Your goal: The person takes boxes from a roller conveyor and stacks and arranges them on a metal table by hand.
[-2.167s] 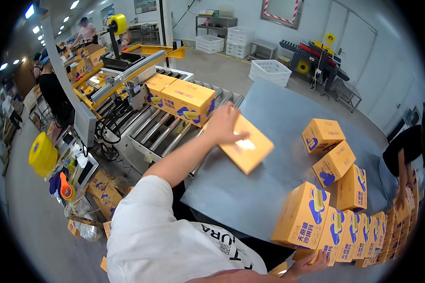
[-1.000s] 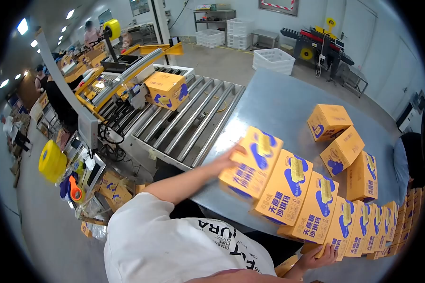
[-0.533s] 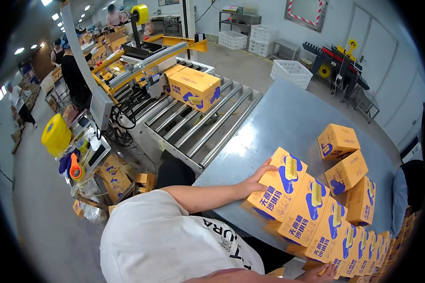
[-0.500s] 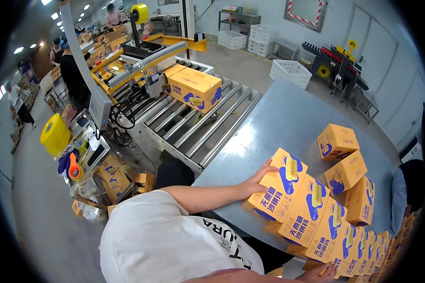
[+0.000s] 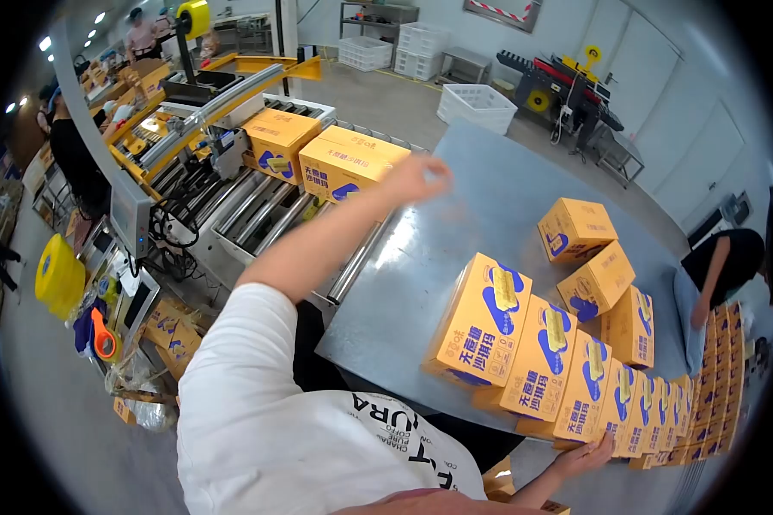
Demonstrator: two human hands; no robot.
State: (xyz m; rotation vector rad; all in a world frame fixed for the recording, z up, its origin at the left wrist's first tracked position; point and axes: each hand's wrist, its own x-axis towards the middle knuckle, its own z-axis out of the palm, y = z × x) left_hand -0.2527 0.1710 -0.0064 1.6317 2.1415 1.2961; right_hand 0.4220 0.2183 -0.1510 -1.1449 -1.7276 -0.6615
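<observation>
My left hand [image 5: 419,178], slightly blurred, is over the near right end of a yellow-orange carton [image 5: 350,159] on the roller conveyor. Its fingers are loosely curled and apart, with nothing seen between them. Low on the right, my right hand [image 5: 586,455] grips the lower edge of a carton [image 5: 582,390] in a slanting row, its fingers partly hidden. The row's nearest and largest-looking carton [image 5: 481,322] stands on the metal table [image 5: 464,206], its blue-printed face towards me. Another carton [image 5: 281,142] is on the conveyor beside the taping machine [image 5: 206,129].
Three loose cartons [image 5: 575,230] stand behind the row. A co-worker [image 5: 730,262] bends at the table's right end beside stacked cartons [image 5: 717,386]. A white crate [image 5: 477,107] is beyond the table. Tape rolls [image 5: 60,276] and a monitor [image 5: 130,215] are at left.
My left hand has let go of the row's nearest carton and moved up and left to the conveyor. A second carton there now stands apart, further out. My right hand stays at the row; the view has shifted.
</observation>
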